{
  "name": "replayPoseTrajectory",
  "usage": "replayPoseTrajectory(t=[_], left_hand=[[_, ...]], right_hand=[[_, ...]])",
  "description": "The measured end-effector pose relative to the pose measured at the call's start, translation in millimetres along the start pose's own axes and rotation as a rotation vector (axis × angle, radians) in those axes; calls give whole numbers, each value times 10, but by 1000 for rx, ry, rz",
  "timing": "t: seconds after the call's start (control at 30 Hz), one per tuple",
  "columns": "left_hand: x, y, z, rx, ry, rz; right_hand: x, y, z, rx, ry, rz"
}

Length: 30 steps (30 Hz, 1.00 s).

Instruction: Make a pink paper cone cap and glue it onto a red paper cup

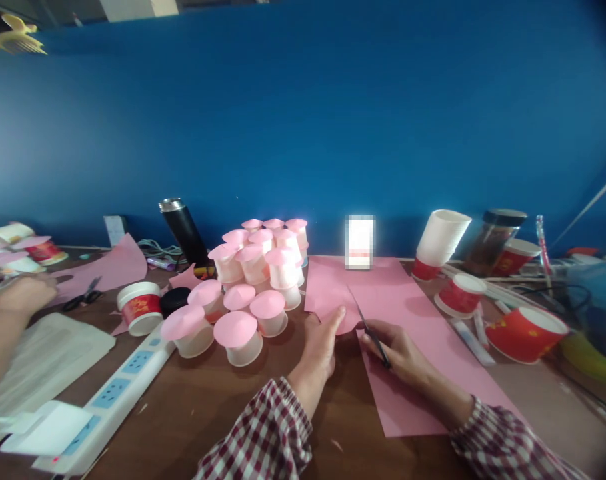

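Note:
My right hand (400, 353) grips small dark scissors (373, 335), blades pointing up into a large pink paper sheet (423, 333) lying on the brown table. My left hand (320, 347) holds the part of the pink sheet (333, 293) left of the cut, fingers resting on its lower edge. Both my sleeves are red-and-white checked. Just left of my left hand stands a cluster of several small white cups topped with pink paper circles (253, 280).
Another person's hand (17, 293) works at the far left near pink paper (113, 267) and scissors (83, 293). A white power strip (117, 387), a black flask (185, 230), red paper cups (525, 333), a white cup stack (440, 240) and a jar (495, 240) stand around.

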<state>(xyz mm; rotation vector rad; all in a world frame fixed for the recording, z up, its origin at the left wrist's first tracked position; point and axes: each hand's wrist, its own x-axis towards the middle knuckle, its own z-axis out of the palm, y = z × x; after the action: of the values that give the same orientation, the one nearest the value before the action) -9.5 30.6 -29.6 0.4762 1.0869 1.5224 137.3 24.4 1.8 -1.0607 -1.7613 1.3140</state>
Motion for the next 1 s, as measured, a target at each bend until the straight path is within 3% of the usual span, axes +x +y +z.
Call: replayPoseTrajectory(t=[0.47, 0.63, 0.73, 0.9, 1.0], left_hand=[[-2, 23, 5, 19, 24, 25], [-7, 74, 33, -16, -79, 69], [-45, 114, 67, -51, -71, 23], [-119, 135, 101, -88, -229, -38], [-121, 110, 86, -89, -238, -58]], right_hand=[[21, 14, -4, -132, 19, 6], [17, -10, 14, -110, 32, 37], [9, -41, 25, -70, 35, 46], [11, -29, 16, -47, 60, 17], [16, 0, 6, -47, 70, -2]])
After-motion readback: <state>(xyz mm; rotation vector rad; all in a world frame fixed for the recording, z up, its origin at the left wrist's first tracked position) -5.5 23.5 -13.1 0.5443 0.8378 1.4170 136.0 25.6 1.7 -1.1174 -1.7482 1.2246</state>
